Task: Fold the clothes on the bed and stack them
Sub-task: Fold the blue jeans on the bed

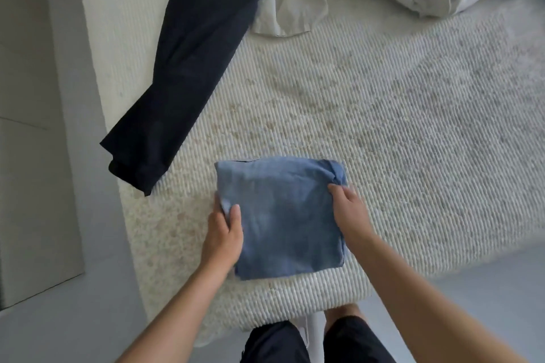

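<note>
Gripping folded blue cloth (283, 215) — both hands, left (222, 230), right (349, 209) — fingers tucked underneath, unseen.

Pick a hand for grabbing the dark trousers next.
Left, probably. The dark trousers lie up-left of the folded blue garment, nearer the left hand. The right hand would have to cross over.

My arms are bare all the way up, with no sleeves showing. My left hand (224, 227) and my right hand (349, 209) have no rings, no watch and no gloves. At the bottom of the picture I wear dark shorts (318, 342).
</note>
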